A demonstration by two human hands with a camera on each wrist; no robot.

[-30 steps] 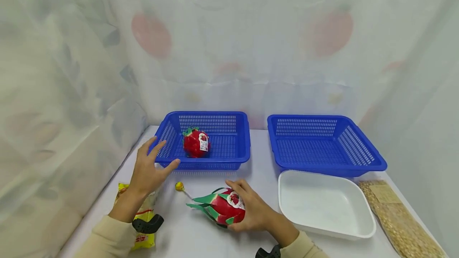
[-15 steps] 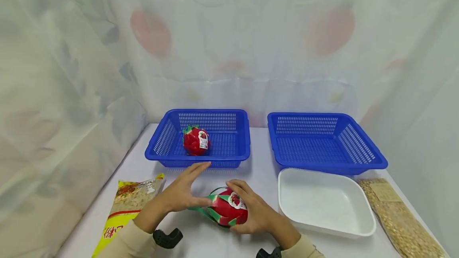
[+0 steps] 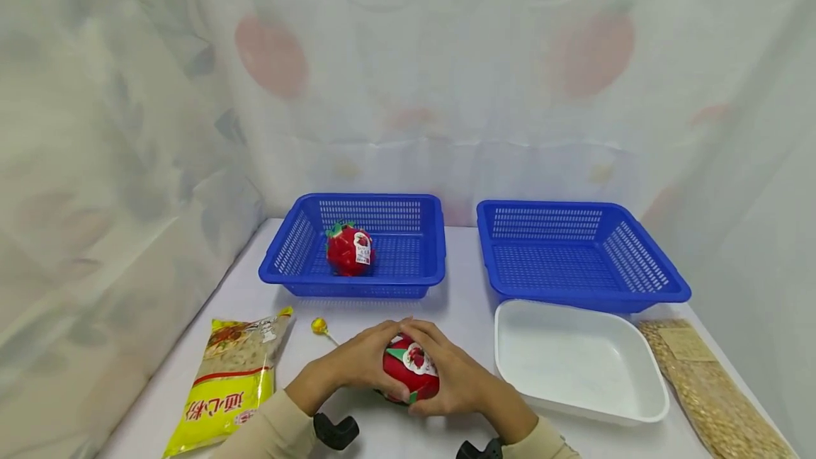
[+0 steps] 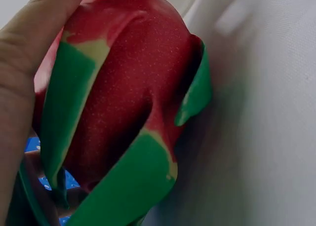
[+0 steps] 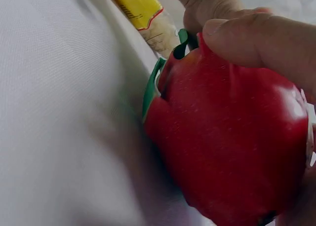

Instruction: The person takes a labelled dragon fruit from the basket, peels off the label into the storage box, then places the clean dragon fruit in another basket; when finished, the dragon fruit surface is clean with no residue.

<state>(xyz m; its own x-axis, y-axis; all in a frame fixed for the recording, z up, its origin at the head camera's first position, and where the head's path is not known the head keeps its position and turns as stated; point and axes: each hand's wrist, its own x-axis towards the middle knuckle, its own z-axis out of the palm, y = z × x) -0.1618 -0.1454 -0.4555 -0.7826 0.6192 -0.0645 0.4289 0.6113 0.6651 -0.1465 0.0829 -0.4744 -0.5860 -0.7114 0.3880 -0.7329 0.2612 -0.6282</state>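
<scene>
A: What do we see around the grip, if we begin with the biggest?

B: Behind it hangs the pale curtain (image 3: 408,91), and below it is the white table (image 3: 462,296).

A: And the blue baskets?

B: Both stand beyond the grip: the left basket (image 3: 357,290) ahead and leftward, the right basket (image 3: 542,224) farther to the right. We suppose they are at the back so that the hands have room to work.

A: What is at the sides?

B: Right of the grip is the white tub (image 3: 580,363), with the grain bag (image 3: 714,384) just beyond it. On the left lies the pasta bag (image 3: 226,381), perhaps flat because it is soft.

A: How is the grip itself?

B: Our left hand (image 3: 366,363) and right hand (image 3: 455,374) are both curled around the red fruit (image 3: 403,372), one at each end. Probably we use two because it is bulky and round. Whether it touches the table, we cannot tell.

A: And the smaller things?

B: Another fruit (image 3: 346,250) sits inside the left basket. Near our left hand lies the lollipop (image 3: 319,326). Between the hands shows the sticker (image 3: 418,358).
</scene>
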